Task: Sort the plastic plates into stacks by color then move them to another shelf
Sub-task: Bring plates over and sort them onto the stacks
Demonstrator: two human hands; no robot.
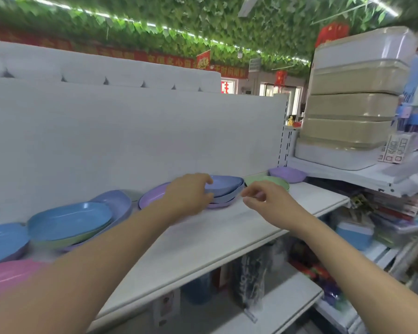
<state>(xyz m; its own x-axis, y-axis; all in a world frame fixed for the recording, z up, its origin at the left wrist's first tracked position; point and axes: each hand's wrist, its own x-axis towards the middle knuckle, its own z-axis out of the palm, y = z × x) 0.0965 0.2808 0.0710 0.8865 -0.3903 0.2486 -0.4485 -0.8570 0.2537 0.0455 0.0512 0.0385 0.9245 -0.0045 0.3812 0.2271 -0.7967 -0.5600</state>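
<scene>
On a white shelf (203,239), a pink plate (7,276) lies nearest at the left edge, with a mixed pile topped by a blue plate (68,221) behind it. Farther along, the left hand (191,194) grips the rim of a periwinkle plate stack (225,186); the right hand (266,198) hovers just beside, fingers loosely curled, holding nothing. Toward the far right end sit a green plate (266,180) and a purple plate (287,174).

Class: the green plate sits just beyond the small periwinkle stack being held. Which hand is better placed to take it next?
Probably the right hand: it holds nothing and hovers just in front of the green plate, while the left hand grips the periwinkle plates.
</scene>
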